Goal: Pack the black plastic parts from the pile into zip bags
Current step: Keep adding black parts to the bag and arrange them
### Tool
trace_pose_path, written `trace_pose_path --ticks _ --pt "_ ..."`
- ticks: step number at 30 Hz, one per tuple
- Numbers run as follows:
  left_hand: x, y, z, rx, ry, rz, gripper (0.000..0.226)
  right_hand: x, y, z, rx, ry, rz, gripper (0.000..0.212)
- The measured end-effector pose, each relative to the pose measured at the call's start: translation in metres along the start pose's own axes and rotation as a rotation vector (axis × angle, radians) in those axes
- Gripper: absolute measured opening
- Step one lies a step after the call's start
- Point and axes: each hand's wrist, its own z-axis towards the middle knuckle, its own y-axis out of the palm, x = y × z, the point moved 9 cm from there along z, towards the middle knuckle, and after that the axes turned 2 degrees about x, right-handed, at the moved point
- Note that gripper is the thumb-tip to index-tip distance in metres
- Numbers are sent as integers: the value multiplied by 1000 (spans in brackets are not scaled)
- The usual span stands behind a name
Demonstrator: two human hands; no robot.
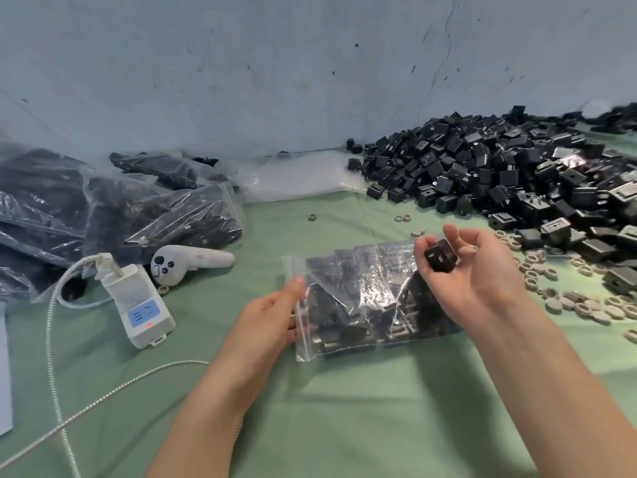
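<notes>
A: Black plastic parts [499, 174]: heaped at the far right corner of the table [344, 426]. Where is the zip bag [372, 298]?

B: I log it part-filled, lying flat mid-table. Left hand [272, 315] pinches its zip end. The right hand [475, 281] holds one black part [441, 258] in curled fingers, over the bag's right end. Filled bags [120, 208] lie at the far left.

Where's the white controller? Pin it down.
Head view, left side: the white controller lies on the green cloth, just in front of the filled bags and right of the white box.
</notes>
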Motion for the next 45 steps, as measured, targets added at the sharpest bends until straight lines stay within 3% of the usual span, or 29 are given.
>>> trace_pose_path --ticks 4,11,15,21,27,31,34,37,38,40,43,45 --pt "5 -7 -2 101 136 309 22 1 1 0 -7 1 -27 13" --pt "9 -5 -1 131 167 201 8 -5 0 -2 6 -40 -116 16" --pt "9 -1 1 82 154 161 7 -11 5 -5 7 -148 -313 17" --pt "11 10 -2 2 122 6 8 -12 17 -9 -66 -342 -811 25" --pt "12 19 1 -96 109 100 12 1 21 -9 -178 -417 -1033 27" --pt "6 21 3 -118 48 23 11 6 27 -12 -244 -468 -1103 21" --pt "11 8 5 29 74 48 14 8 32 -16 -297 -492 -1117 29" --pt "42 -32 -7 451 334 145 14 14 43 -26 -401 -528 -1137 41" --pt "52 -36 -15 498 412 134 10 19 48 -30 -439 -543 -1160 43" --pt "59 -18 -22 332 427 -37 7 31 57 -40 -506 -588 -1208 42" --pt "53 27 -29 -4 291 -196 27 54 65 -53 -582 -655 -1239 34" --pt "51 37 -32 -86 235 -262 31 65 67 -59 -602 -689 -1265 35"
